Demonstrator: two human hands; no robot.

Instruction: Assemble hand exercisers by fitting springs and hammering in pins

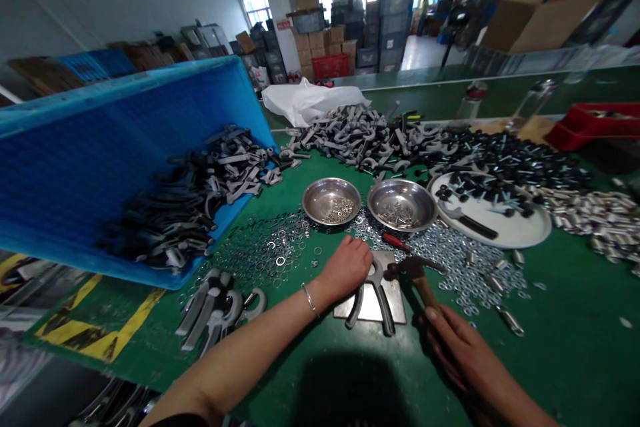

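My left hand (350, 261) is closed, its curled fingers pressed at the head of a grey plier-like clamp (384, 307) with two dark handles spread toward me. The clamp lies on a flat metal plate (367, 305); my fingers hide part of its head. In my right hand (453, 340) is a hammer (425, 292) with a wooden handle, gripped below the head. The hammer head is just right of the clamp; whether they touch I cannot tell. A red-handled tool (397, 242) lies behind the plate.
Two steel bowls (320, 195) (420, 195) of small parts stand behind my hands. Loose rings (280, 260) and nuts (455, 280) surround them. A blue crate (125, 97) of clamps is left, finished-looking clamps (215, 310) nearer. A white plate (530, 230) stands right.
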